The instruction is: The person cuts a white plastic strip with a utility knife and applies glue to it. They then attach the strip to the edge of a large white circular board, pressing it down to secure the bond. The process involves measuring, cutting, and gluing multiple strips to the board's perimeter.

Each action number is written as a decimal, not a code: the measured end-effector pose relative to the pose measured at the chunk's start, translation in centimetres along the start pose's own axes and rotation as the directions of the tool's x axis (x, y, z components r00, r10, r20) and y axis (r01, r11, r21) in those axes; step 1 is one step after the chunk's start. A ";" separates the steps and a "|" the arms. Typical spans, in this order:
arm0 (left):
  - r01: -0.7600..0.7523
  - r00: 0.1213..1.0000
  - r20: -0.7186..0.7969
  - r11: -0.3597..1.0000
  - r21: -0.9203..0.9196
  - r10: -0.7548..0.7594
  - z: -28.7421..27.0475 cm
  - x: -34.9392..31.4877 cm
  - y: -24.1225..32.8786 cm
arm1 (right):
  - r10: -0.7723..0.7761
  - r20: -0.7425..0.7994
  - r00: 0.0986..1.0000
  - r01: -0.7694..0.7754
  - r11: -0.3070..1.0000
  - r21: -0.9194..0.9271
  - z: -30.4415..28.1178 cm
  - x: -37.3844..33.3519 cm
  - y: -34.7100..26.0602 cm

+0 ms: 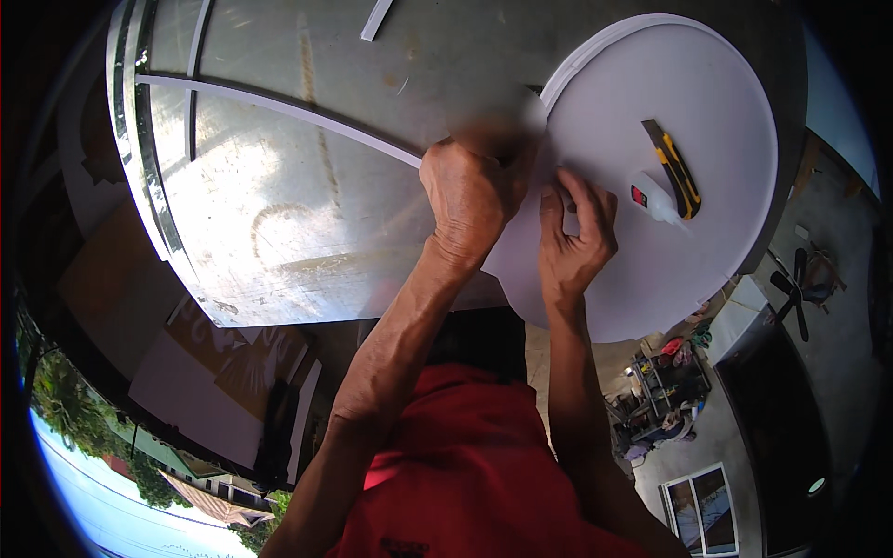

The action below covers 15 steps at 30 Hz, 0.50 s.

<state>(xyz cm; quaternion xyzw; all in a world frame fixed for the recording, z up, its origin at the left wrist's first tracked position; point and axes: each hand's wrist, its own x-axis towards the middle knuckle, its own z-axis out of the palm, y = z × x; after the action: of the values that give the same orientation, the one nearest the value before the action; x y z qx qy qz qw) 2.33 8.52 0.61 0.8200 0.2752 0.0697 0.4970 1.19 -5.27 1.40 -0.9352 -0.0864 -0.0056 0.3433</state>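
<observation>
My left hand [468,193] is closed round the end of a long, thin white strip [288,113], which stretches away to the far left across the table. A blurred patch hides part of its fingertips. At the left side of a large round white disc [642,279] is my right hand [579,231], fingers curled, thumb and forefinger close together; whatever they pinch is too small to make out. The disc has a raised rim along its far edge. On it lie a yellow and black utility knife [686,181] and a small white squeeze bottle [659,198] with a pointed tip.
The grey metal-topped table [279,232] carries the disc and shorter white strips [377,19]. Below on the right are a rack of tools and clutter [665,395], a black fan [795,290] and a framed window [702,511]. Cut panels [209,391] stand at the lower left.
</observation>
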 end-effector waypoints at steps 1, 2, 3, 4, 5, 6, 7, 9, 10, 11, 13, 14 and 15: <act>-0.016 1.000 -0.002 1.000 0.000 0.016 0.1 0.0 -0.1 | -0.043 -0.027 0.999 0.042 0.999 -0.020 0.8 0.9 0.0; -0.021 1.000 0.003 1.000 -0.001 0.021 0.1 -0.1 -0.2 | -0.087 -0.049 0.995 0.085 0.996 -0.039 1.6 1.5 0.2; -0.027 1.000 0.008 1.000 -0.002 0.027 0.0 -0.1 -0.2 | -0.130 -0.070 0.989 0.126 0.990 -0.058 2.2 2.0 0.2; -0.033 0.999 0.014 0.999 -0.004 0.033 0.0 -0.1 -0.2 | -0.114 -0.084 0.990 0.111 0.993 -0.040 2.4 2.3 -0.2; -0.030 1.000 0.007 1.000 -0.008 0.030 0.1 -0.2 -0.3 | -0.112 -0.081 0.990 0.110 0.993 -0.035 2.5 2.2 0.0; -0.027 1.000 0.000 1.000 -0.012 0.027 0.2 -0.3 -0.4 | -0.111 -0.079 0.991 0.109 0.994 -0.031 2.6 2.0 0.2; -0.025 1.000 -0.006 1.000 -0.017 0.025 0.3 -0.4 -0.5 | -0.109 -0.078 0.991 0.107 0.994 -0.027 2.7 1.9 0.3; -0.037 0.999 -0.016 0.999 -0.030 0.036 0.3 -0.4 -0.5 | -0.113 -0.076 0.991 0.110 0.993 -0.038 2.8 1.7 0.5; -0.043 0.999 -0.021 0.998 -0.036 0.042 0.4 -0.4 -0.6 | -0.115 -0.075 0.991 0.112 0.993 -0.045 2.9 1.6 0.6; -0.058 0.998 -0.027 0.998 -0.033 0.057 0.5 -0.4 -0.7 | -0.120 -0.080 0.990 0.116 0.992 -0.049 2.9 1.5 0.7; -0.089 0.995 -0.037 0.996 -0.027 0.088 0.7 -0.4 -1.0 | -0.129 -0.092 0.987 0.124 0.991 -0.059 3.1 1.3 0.9; -0.083 0.996 -0.027 0.996 -0.018 0.083 0.6 -0.4 -0.9 | -0.128 -0.090 0.988 0.124 0.991 -0.054 3.1 1.3 0.9; -0.078 0.997 -0.018 0.997 -0.010 0.078 0.5 -0.4 -0.8 | -0.127 -0.088 0.988 0.123 0.991 -0.050 3.1 1.3 0.9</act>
<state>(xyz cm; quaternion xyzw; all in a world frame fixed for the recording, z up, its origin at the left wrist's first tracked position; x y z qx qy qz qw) 1.86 8.20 -0.31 0.8268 0.2468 0.0976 0.4959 2.50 -3.79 -1.46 -0.9341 -0.1289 -0.0718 0.3251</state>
